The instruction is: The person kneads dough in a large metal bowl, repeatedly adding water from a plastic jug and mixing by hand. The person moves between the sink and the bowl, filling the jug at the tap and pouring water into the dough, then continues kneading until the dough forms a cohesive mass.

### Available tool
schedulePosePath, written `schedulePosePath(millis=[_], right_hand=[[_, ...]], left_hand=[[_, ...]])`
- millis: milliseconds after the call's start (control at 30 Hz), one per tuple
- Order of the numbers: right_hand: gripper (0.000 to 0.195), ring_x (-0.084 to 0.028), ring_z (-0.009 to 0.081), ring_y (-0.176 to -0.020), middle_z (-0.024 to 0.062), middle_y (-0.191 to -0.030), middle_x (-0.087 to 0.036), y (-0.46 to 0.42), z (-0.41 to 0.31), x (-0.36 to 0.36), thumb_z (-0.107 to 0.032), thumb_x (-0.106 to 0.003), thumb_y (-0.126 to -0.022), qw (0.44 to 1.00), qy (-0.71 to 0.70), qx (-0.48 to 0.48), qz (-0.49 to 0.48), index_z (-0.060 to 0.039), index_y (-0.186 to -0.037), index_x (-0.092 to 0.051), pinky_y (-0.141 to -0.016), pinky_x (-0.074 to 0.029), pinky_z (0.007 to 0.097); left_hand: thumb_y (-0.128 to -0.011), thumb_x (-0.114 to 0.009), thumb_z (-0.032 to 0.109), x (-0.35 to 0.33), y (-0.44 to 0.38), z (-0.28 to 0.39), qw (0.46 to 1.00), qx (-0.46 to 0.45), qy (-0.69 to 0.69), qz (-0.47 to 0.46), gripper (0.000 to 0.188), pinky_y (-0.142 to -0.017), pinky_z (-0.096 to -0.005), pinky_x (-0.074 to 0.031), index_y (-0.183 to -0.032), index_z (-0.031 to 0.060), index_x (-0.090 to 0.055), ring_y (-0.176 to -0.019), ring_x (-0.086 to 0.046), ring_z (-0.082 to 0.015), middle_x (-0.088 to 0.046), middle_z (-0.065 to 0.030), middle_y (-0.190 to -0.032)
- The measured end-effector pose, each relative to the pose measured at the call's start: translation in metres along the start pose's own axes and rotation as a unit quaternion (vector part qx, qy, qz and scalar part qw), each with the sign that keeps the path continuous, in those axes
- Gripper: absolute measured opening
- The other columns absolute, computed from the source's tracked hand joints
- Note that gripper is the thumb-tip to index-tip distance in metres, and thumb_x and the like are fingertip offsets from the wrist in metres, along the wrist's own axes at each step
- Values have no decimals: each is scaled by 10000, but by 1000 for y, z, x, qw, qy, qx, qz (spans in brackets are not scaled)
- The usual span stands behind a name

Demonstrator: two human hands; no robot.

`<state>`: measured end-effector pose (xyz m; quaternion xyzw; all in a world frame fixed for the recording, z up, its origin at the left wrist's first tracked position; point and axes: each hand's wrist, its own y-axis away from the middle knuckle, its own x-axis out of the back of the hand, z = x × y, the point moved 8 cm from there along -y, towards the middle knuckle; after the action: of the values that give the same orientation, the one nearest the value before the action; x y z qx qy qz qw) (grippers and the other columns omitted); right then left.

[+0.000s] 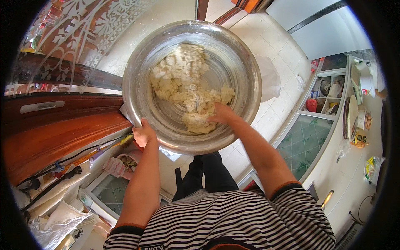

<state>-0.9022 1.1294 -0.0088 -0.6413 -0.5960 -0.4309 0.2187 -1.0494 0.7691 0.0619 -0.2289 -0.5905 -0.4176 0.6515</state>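
Note:
A wide stainless steel basin (240, 62) is in front of me, its inside smeared with flour and paste. Shaggy, uneven dough (168, 79) lies in it, with a floury heap at the far side and a wetter clump at the near side. My left hand (144, 133) grips the basin's near-left rim, thumb on top. My right hand (223, 114) reaches over the near-right rim, thumb and fingers around the edge of the near clump. Its fingertips are sunk in the dough and slightly blurred.
A reddish wooden ledge (68, 122) with patterned glass stands close on the left. Below it, a pink bin (132, 162) holds scraps. Tile-patterned cabinet doors (307, 140) and a worktop (331, 170) run along the right. A refrigerator (331, 34) stands at the far right.

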Motion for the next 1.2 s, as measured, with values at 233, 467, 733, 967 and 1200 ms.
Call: schedulePosePath(millis=[233,467,733,967,1200], right_hand=[[730,-588,381,-1106,227,-1303,-492,-23,44,-16,-368,-819,-663,951,91,-194,-222,46,-1212,-572,-885,-519,449],[565,-615,366,-1052,239,-1345,-467,-32,58,25,-213,-737,-759,934,190,-296,-56,78,-1212,-564,-874,-525,442],[351,-648,373,-894,273,-1032,-646,-16,17,-80,-177,-643,-847,915,69,-223,-329,89,-1074,-638,-791,-522,470],[290,-624,389,-976,213,-1008,-649,-5,-16,59,-181,-639,-806,993,100,-61,11,-17,-1040,-587,-823,-506,479],[414,-586,385,-1084,235,-1134,-622,-9,-45,35,-233,-650,-842,1000,7,11,20,21,-1160,-574,-920,-467,463]], left_hand=[[-810,-591,618,3,1,-1,999,20,23,-22,712,-843,-495,-519,-1144,-10,-629,-1005,-650,-411,-667,-230,-1109],[-810,-585,623,0,-1,0,999,8,30,-24,745,-816,-500,-525,-1165,-31,-618,-977,-659,-407,-667,-239,-1104],[-804,-599,595,-4,-4,-2,999,-4,32,13,641,-720,-507,-547,-1035,-1,-648,-858,-689,-395,-700,-222,-959],[-805,-614,576,-1,-5,-8,998,0,56,-1,618,-709,-515,-546,-1047,8,-635,-829,-692,-398,-707,-215,-907],[-813,-609,564,4,-2,1,999,-3,54,-4,612,-699,-515,-543,-1061,5,-627,-831,-690,-397,-706,-217,-918]])
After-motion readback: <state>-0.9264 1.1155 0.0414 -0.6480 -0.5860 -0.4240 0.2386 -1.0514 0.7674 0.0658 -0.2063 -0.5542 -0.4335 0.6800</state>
